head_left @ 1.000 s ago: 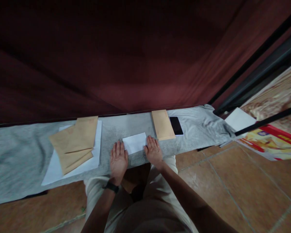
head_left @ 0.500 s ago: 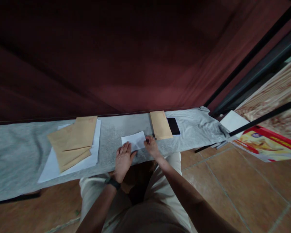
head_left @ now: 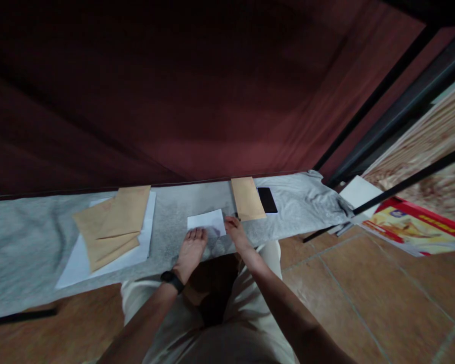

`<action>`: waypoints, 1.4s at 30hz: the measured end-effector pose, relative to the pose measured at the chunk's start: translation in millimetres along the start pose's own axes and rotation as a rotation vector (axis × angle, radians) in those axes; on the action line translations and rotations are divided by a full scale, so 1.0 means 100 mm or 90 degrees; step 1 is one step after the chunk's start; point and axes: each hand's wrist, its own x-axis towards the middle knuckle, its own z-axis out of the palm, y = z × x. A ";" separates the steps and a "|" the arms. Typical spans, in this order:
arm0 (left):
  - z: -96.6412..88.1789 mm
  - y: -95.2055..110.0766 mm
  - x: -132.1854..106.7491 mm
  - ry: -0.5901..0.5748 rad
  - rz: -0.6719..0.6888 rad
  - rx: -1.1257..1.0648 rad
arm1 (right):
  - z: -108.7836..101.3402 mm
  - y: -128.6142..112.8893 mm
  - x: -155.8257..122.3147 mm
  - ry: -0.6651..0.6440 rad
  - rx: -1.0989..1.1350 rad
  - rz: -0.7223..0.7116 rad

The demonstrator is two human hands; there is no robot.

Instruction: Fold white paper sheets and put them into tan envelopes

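Observation:
A small white sheet of paper (head_left: 208, 219) lies on the grey cloth in front of me. My left hand (head_left: 194, 245) rests flat with its fingertips on the sheet's lower left part. At the sheet's right edge is my right hand (head_left: 235, 232), its fingers bent together; whether they pinch the paper or something small is unclear. A small dark thing shows just above its knuckles, too small to name. Close beyond that hand lies a brown envelope (head_left: 248, 198), with a phone (head_left: 267, 200), screen dark, to its right.
Several brown envelopes (head_left: 117, 222) lie overlapped on larger white sheets (head_left: 74, 265) at the left. The narrow surface under the grey cloth (head_left: 174, 205) runs along a dark red curtain (head_left: 197, 126). At the right are black metal bars (head_left: 379, 96) and a red and yellow box (head_left: 417, 225).
My left hand has slid down and a little left, uncovering more of the paper. My right hand has shifted slightly down along the paper's right edge. The view has moved a little.

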 end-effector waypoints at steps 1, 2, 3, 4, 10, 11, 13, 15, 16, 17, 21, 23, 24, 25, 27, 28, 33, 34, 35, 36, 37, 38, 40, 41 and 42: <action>-0.05 -0.01 -0.01 0.014 0.004 -0.010 | -0.02 -0.02 -0.02 0.006 0.010 -0.003; -0.12 -0.04 -0.01 0.032 0.002 -0.022 | -0.04 -0.03 -0.03 0.013 0.019 -0.003; -0.19 -0.06 -0.01 0.052 -0.006 -0.032 | -0.07 -0.06 -0.05 0.024 0.026 -0.001; -0.27 -0.09 -0.01 0.073 -0.015 -0.042 | -0.11 -0.09 -0.06 0.036 0.029 0.001; -0.68 -0.27 0.09 0.113 0.010 -0.153 | -0.36 -0.40 -0.17 -0.057 0.017 -0.128; -0.70 -0.29 0.11 0.114 0.007 -0.182 | -0.38 -0.43 -0.18 -0.085 0.034 -0.135; -0.69 -0.36 0.14 0.135 -0.021 -0.244 | -0.36 -0.41 -0.17 -0.112 0.075 -0.102; -0.62 -0.41 0.12 0.191 -0.079 -0.298 | -0.29 -0.32 -0.15 -0.087 0.107 -0.027; -0.57 -0.43 0.10 0.225 -0.114 -0.314 | -0.25 -0.26 -0.12 -0.063 0.115 0.010; -0.50 -0.44 0.07 0.255 -0.144 -0.320 | -0.21 -0.20 -0.10 -0.041 0.120 0.041; -0.21 -0.29 -0.03 0.255 -0.146 -0.292 | -0.06 -0.05 0.00 -0.025 0.116 0.091; -0.08 -0.13 -0.02 0.198 -0.105 -0.256 | 0.00 -0.02 0.05 -0.029 0.100 0.095; -0.02 -0.05 0.00 0.172 -0.088 -0.233 | 0.02 -0.02 0.09 -0.029 0.088 0.094; 0.04 0.03 0.04 0.150 -0.077 -0.211 | 0.04 -0.02 0.12 -0.028 0.073 0.092; 0.14 0.16 0.13 0.124 -0.073 -0.178 | 0.07 -0.02 0.19 -0.023 0.039 0.086; 0.18 0.20 0.17 0.116 -0.079 -0.167 | 0.08 -0.01 0.21 -0.020 0.025 0.083; 0.34 0.27 0.24 0.092 -0.112 -0.144 | 0.02 -0.02 0.17 -0.022 -0.198 0.024; 0.36 0.26 0.24 0.089 -0.112 -0.143 | 0.01 -0.04 0.14 -0.020 -0.260 -0.002; 0.36 0.26 0.23 0.087 -0.112 -0.144 | -0.01 -0.06 0.11 -0.017 -0.310 -0.033; 0.37 0.26 0.23 0.084 -0.112 -0.145 | -0.01 -0.09 0.08 -0.016 -0.340 -0.068; 0.36 0.25 0.24 0.078 -0.112 -0.147 | -0.01 -0.13 0.06 -0.019 -0.356 -0.109; 0.36 0.23 0.24 0.072 -0.113 -0.150 | 0.02 -0.16 0.06 -0.029 -0.361 -0.150; 0.36 0.19 0.27 0.058 -0.118 -0.157 | 0.11 -0.21 0.07 -0.073 -0.353 -0.213; 0.36 0.17 0.28 0.052 -0.122 -0.158 | 0.17 -0.23 0.08 -0.103 -0.349 -0.229; 0.36 0.14 0.29 0.045 -0.128 -0.158 | 0.23 -0.24 0.09 -0.135 -0.348 -0.236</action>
